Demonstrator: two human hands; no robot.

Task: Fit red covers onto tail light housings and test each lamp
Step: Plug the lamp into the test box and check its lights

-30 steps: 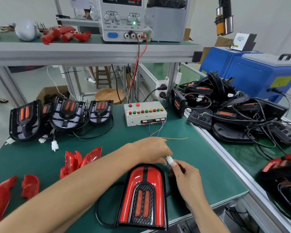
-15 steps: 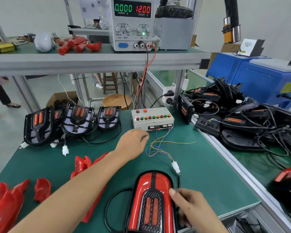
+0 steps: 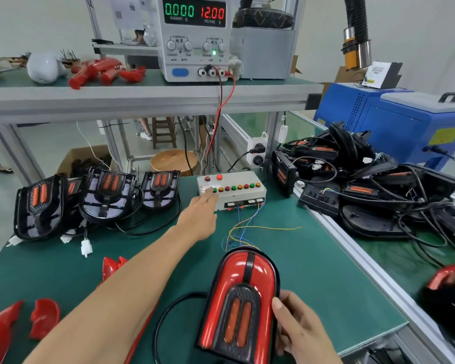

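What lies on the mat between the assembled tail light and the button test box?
In the head view, only loose thin wires cross green mat between the red-covered tail light and the test box.

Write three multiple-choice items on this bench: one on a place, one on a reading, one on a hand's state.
1. Where do the left hand's fingertips rest?
A. on the white button box
B. on the blue machine
C. on the wooden stool

2. What does the grey bench power supply show for current?
A. 12.00
B. 0.000
C. 5.000

3. What is the right hand doing?
A. hanging free
B. holding the red-covered tail light by its side
C. turning a knob

Key: 1 A, fingers reach the box's leftmost buttons; 2 B, the green digits read 0.000; 3 B, the thumb lies on the lamp's right edge.
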